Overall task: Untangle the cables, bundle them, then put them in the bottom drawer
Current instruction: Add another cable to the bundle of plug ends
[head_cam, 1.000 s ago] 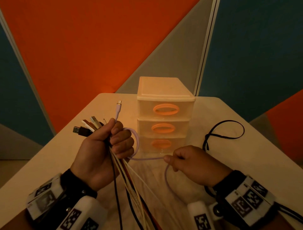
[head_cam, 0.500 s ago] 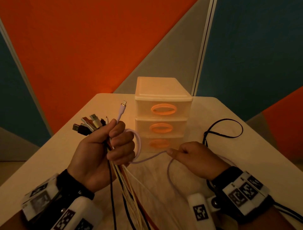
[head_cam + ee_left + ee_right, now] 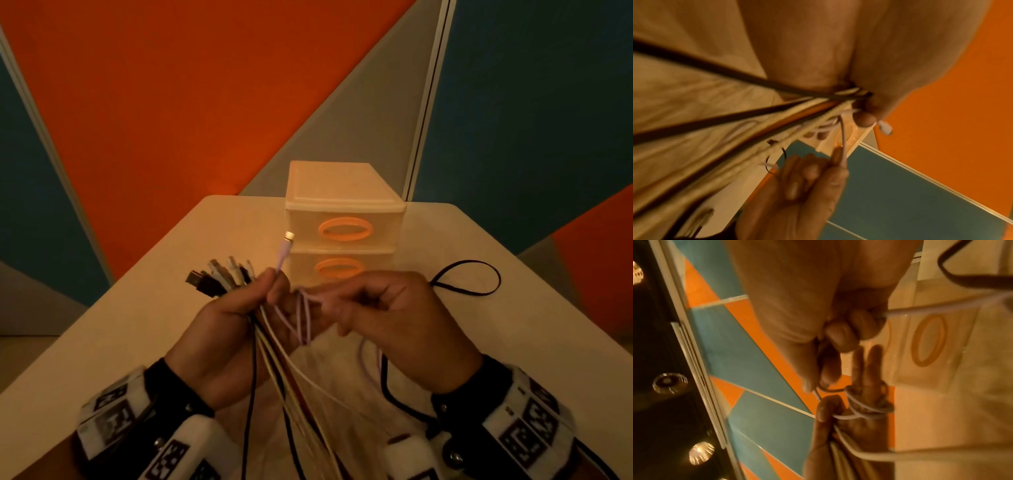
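The cables (image 3: 274, 359) are gripped upright in the closed left hand (image 3: 236, 329), plugs fanned up and lengths trailing down toward the body. The lilac cable (image 3: 303, 318) is looped round that hand's fingers (image 3: 869, 369) and pinched just right of them by the right hand (image 3: 394, 318), which is nearer the drawers (image 3: 342, 233) beyond on the table (image 3: 513, 342).

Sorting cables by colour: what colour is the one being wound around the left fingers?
Pale lilac cable, ending in a silver-tipped plug; clearest in the head view.

Dim amber light, blurred wrist views
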Motion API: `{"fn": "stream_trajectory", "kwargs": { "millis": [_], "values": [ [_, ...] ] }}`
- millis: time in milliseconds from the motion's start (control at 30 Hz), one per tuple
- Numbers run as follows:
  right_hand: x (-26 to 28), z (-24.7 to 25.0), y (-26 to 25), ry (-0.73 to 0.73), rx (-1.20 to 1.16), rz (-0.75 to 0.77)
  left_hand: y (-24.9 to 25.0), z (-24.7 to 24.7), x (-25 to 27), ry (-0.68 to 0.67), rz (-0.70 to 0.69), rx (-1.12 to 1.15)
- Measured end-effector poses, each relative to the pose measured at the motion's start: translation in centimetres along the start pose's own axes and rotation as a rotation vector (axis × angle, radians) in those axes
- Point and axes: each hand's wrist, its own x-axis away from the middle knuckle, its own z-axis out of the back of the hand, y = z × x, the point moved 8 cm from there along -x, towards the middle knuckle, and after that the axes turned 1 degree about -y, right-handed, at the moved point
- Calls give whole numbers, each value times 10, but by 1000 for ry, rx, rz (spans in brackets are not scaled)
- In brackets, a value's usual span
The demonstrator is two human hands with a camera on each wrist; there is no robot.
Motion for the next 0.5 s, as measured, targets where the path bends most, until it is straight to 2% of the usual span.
{"fn": "stream_trajectory", "kwargs": {
  "millis": [67,133,233,300,400,500],
  "values": [
    [6,-16,15,-200,99,-93,7,0,0,56,-82,28],
    [10,-17,35,-272,232,-213,8,5,1,173,-139,45],
    [7,3,57,-171,535,-309,8,6,2,204,-182,62],
    [6,11,59,-99,668,-305,10,7,2,193,-177,99],
    [9,2,62,-200,584,-294,12,7,3,194,-174,56],
    [15,-7,72,-362,378,-396,16,7,3,183,-185,13]
  ]
}}
